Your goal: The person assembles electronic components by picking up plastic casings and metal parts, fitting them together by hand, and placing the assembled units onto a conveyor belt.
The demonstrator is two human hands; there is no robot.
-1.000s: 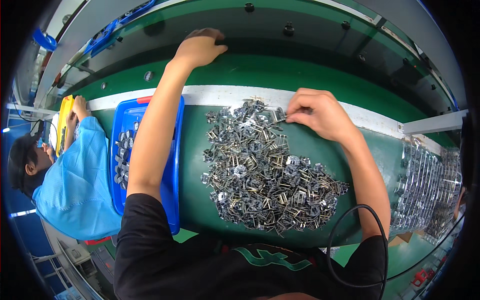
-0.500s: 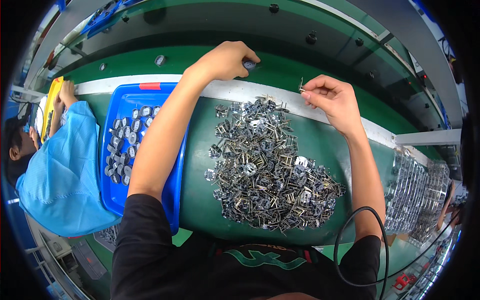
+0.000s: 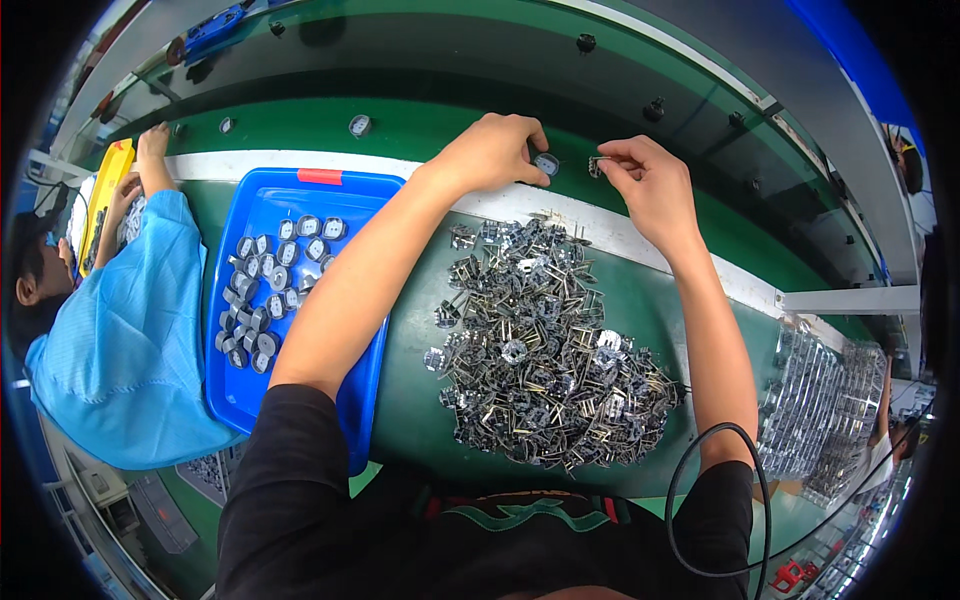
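at the bench's far edge the left hand point(image 3: 490, 152) pinches a small round disc point(image 3: 546, 163), the right hand point(image 3: 650, 185) a small metal clip point(image 3: 597, 164), both closed. a blue tray point(image 3: 362, 400) on the left holds round discs point(image 3: 268, 290). a heap of metal clips point(image 3: 545, 350) lies mid-bench.

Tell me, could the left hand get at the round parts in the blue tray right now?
Probably yes. The left hand is by the belt, the tray lies open beside that forearm, and nothing covers the round parts.

Both hands point(image 3: 570, 165) fwd, fingers pinched
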